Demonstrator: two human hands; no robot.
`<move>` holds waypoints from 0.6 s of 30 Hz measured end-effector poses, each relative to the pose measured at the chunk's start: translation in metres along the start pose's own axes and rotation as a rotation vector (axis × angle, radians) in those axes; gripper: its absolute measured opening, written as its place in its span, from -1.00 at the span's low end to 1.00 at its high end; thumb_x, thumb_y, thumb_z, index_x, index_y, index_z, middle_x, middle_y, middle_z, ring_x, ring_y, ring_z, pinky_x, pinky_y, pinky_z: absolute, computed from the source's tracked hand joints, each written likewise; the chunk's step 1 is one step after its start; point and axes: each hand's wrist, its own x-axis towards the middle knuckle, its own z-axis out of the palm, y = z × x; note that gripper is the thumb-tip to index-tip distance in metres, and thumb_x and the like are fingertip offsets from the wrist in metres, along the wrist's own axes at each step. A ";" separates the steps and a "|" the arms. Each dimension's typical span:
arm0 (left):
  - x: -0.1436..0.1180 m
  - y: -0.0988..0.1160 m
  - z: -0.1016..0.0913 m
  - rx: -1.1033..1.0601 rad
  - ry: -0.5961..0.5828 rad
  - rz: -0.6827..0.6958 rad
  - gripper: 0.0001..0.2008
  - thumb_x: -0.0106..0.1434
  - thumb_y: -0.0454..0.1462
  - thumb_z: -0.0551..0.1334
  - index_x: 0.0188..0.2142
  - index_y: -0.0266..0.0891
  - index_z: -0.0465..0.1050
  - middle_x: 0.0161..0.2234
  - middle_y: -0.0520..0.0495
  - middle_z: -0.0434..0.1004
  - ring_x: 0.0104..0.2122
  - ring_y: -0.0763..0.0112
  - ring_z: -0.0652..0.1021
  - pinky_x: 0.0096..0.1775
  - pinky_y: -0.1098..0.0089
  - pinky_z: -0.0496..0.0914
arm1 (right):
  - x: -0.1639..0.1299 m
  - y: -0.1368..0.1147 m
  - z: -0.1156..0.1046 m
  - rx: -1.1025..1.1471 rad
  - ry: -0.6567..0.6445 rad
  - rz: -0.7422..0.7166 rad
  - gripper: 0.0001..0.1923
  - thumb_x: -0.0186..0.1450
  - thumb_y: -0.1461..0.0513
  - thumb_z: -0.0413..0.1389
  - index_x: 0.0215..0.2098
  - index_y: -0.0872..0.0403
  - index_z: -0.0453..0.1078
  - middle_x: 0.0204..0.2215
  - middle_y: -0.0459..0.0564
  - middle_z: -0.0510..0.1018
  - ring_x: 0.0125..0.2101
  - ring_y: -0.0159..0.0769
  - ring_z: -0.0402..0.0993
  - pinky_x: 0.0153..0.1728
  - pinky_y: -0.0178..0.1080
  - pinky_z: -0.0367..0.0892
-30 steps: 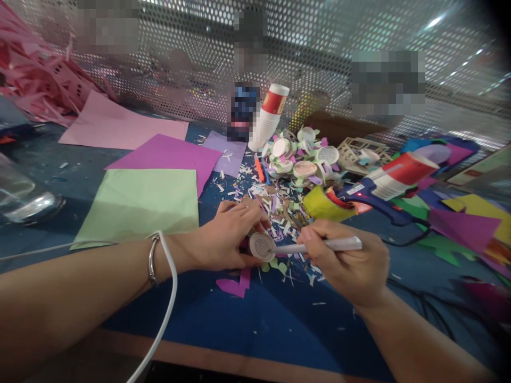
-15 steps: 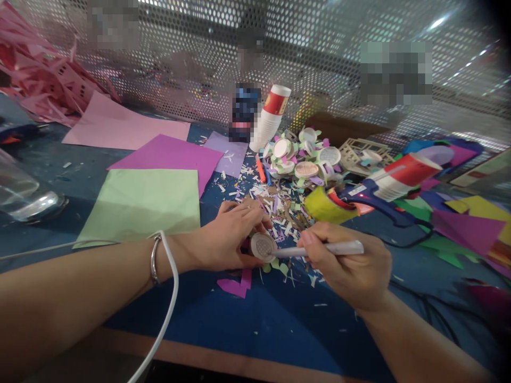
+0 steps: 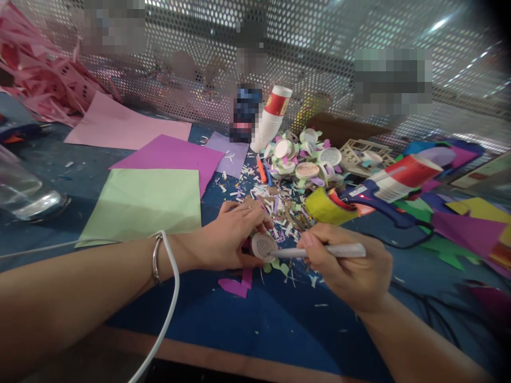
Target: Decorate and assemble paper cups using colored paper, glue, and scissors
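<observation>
Between both hands | left hand (image 3: 223, 242) pinches round disc (image 3: 263, 247) | right hand (image 3: 351, 266) grips white pen (image 3: 331, 251) (tip touching disc)

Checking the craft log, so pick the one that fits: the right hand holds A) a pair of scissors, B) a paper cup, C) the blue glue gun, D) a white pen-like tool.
D: the right hand grips a white pen-like tool whose tip meets the small round disc held by the left hand; the blue glue gun lies apart on the table.
</observation>
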 end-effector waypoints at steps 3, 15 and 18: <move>0.000 0.000 0.000 0.002 -0.003 -0.013 -0.50 0.10 -0.11 0.43 -0.04 -0.15 0.29 -0.11 0.01 0.52 -0.07 0.20 0.49 -0.02 0.17 0.14 | -0.001 0.002 0.000 -0.024 0.040 0.026 -0.74 0.41 0.26 0.11 -0.46 0.04 0.46 -0.68 -0.20 0.43 -0.68 -0.48 0.34 -0.58 -0.33 0.25; 0.000 0.001 0.000 0.009 -0.014 -0.035 -0.49 0.08 -0.12 0.44 -0.04 -0.15 0.31 -0.10 -0.05 0.54 -0.03 0.10 0.50 0.00 0.12 0.15 | 0.003 0.001 0.006 -0.072 0.016 -0.058 -0.84 0.39 0.31 0.14 -0.37 0.00 0.43 -0.62 -0.16 0.52 -0.63 -0.39 0.45 -0.55 -0.28 0.32; 0.000 0.001 0.000 0.002 -0.007 -0.033 -0.48 0.08 -0.12 0.44 -0.03 -0.15 0.31 -0.10 -0.04 0.55 -0.03 0.11 0.50 0.02 0.11 0.16 | 0.002 0.001 0.007 -0.046 0.017 -0.028 -0.85 0.39 0.31 0.15 -0.36 0.00 0.44 -0.61 -0.16 0.52 -0.62 -0.39 0.45 -0.54 -0.29 0.32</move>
